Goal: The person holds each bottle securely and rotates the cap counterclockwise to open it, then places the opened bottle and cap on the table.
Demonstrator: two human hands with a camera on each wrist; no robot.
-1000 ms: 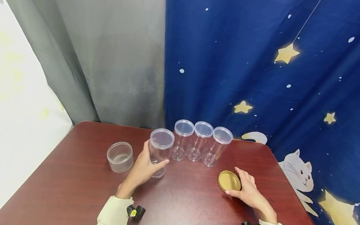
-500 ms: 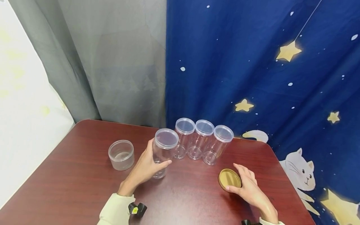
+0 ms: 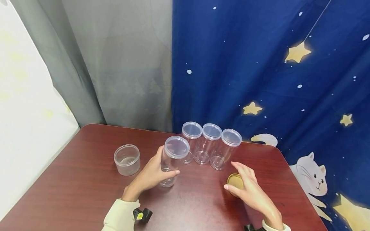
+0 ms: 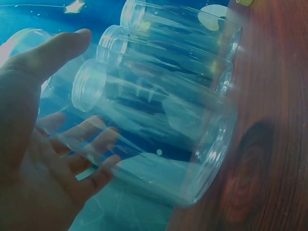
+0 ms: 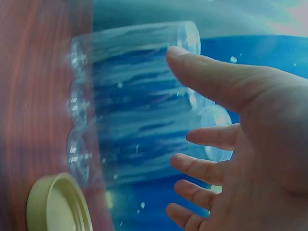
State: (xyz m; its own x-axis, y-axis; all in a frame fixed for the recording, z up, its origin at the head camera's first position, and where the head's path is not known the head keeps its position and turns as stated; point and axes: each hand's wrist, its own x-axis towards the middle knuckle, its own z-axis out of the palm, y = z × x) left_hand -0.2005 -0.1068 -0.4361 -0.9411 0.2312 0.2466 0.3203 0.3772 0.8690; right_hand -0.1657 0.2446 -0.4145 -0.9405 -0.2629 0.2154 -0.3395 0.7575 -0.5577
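My left hand (image 3: 153,175) grips a tall clear plastic jar (image 3: 170,163) with a translucent lid, thumb on the near side and fingers behind it. In the left wrist view those fingers (image 4: 91,139) show through the jar wall. Whether the jar's base touches the table cannot be told. My right hand (image 3: 252,191) is spread above a gold lid (image 3: 235,180), holding nothing. The right wrist view has the gold lid (image 5: 55,204) on the table, apart from the fingertips. Three similar lidded jars (image 3: 202,147) stand in a row behind, beyond both hands.
Left of the left hand stands a short, wide clear tub (image 3: 127,160) without a lid. The dark red table (image 3: 86,186) ends at a back edge close behind the row of jars. Grey and blue curtains (image 3: 219,64) hang just beyond it.
The left hand has carried its jar a little to the right, towards the row. The right hand has let go of the gold lid and moved slightly left over it.
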